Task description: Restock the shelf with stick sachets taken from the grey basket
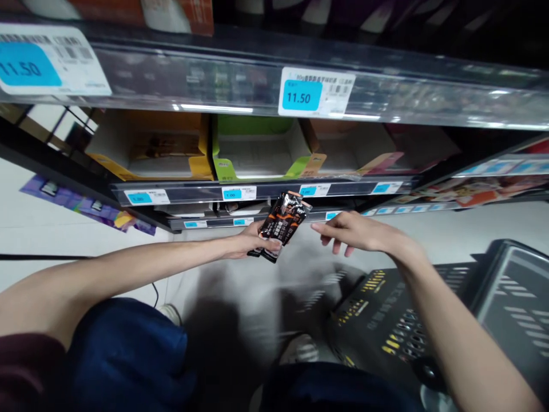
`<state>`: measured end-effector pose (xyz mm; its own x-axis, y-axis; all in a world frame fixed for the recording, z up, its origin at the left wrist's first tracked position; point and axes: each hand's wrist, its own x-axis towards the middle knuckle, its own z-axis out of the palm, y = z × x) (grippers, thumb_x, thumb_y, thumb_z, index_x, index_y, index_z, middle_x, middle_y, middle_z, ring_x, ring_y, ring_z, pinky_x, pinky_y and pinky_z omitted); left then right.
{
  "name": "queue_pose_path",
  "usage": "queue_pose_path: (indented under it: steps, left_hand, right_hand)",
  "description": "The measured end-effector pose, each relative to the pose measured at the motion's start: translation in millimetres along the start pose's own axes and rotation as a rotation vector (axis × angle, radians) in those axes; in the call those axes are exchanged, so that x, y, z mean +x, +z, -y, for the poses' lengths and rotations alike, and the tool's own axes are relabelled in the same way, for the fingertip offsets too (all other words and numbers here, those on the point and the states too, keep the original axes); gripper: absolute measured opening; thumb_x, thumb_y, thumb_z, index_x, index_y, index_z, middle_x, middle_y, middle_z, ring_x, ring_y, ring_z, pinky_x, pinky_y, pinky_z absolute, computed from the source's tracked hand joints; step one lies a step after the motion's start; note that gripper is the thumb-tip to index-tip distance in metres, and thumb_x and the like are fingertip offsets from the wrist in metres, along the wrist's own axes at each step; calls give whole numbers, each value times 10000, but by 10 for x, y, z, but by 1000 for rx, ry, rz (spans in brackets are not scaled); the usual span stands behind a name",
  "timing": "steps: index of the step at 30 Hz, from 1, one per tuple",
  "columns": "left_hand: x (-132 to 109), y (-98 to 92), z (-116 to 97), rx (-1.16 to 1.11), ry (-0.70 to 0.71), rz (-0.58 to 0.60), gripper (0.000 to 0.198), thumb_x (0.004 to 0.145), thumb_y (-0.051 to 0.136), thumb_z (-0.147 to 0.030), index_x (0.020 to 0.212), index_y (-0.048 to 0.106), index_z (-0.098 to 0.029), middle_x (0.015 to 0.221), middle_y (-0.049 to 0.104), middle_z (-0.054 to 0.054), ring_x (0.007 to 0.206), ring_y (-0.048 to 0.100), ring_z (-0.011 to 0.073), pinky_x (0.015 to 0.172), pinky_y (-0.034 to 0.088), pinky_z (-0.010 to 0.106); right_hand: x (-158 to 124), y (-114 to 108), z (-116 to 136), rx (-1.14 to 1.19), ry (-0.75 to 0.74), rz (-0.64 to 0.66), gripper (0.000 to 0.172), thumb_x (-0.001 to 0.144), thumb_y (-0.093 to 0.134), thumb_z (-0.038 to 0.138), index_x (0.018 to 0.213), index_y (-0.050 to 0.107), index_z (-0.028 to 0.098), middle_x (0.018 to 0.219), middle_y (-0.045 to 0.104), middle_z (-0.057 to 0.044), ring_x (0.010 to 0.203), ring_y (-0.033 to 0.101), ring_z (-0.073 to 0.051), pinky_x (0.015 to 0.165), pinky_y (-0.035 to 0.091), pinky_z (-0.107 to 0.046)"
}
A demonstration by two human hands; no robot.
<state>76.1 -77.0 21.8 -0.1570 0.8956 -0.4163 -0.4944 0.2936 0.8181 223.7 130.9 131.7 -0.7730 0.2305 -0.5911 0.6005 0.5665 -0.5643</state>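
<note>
My left hand [249,241] is closed around a few black packets [283,224] with orange and white print, fanned out and overlapping. How many there are I cannot tell. To their right, my right hand [349,230] hangs in the air, apart from the packets. Its index finger points toward them while the other fingers droop loosely, with nothing visible in them. Just beyond both hands runs a low shelf edge [274,190] with price tags. On that shelf stand a yellow box [202,167] with a few sachets inside, a green box [223,170] and an orange-edged box [316,163].
A dark grey shopping basket [373,303] with slotted sides stands on the floor at the lower right. Overhead, a higher shelf edge [240,74] with 11.50 tags crosses the view. Purple packaging [72,194] lines the left side. My knees and shoes are below.
</note>
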Motion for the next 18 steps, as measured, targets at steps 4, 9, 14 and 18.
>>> queue_pose_path:
  steps: [4,9,14,18]
  left_hand:
    - [27,143,48,18,46,-69,504,590,891,-246,1015,642,-140,890,699,52,769,635,147,742,524,312]
    - [87,202,81,-80,154,-112,578,593,898,-306,1095,646,-168,1030,712,67,896,665,183,832,539,354]
    - [125,157,57,-152,75,-81,536,698,827,-427,1130,642,-169,1050,711,101,926,676,201,851,533,363]
    - [163,115,70,-289,33,-77,507,759,773,-448,1178,640,-196,1064,696,78,930,665,169,841,526,311]
  right_hand:
    - [240,343,-3,270,-31,98,489,719,747,614,892,735,157,826,738,-111,671,684,-222,492,530,-286]
    - [452,740,43,652,-184,-109,466,741,778,481,1081,673,179,1083,725,-88,882,689,-190,737,578,-298]
    - [494,775,16,803,-67,-140,417,675,831,392,1008,683,190,1203,682,-77,872,688,-164,748,576,-299]
    - [494,652,-48,817,-27,-174,447,661,845,392,1035,682,211,1111,717,-55,866,690,-166,755,574,-307]
